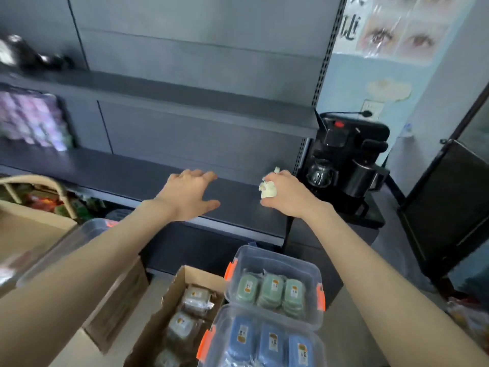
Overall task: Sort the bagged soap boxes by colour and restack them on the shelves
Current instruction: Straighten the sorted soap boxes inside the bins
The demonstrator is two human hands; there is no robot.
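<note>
Below the hands sit bagged green soap boxes point(270, 290) and blue soap boxes point(270, 340) in clear tubs point(312, 266). They are probably light and stiff but slick in film, so grip across the sides. The left hand point(189, 193) is spread and holds nothing above the shelf point(127, 178). The right hand point(287, 193) clenches a pale wad point(268, 191). A coffee machine point(346, 165) stands just beyond it.

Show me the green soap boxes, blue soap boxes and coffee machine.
green soap boxes point(274, 290): head view, middle box's top.
blue soap boxes point(272, 343): head view, middle box's top.
coffee machine point(342, 140): head view, upper body.
</note>
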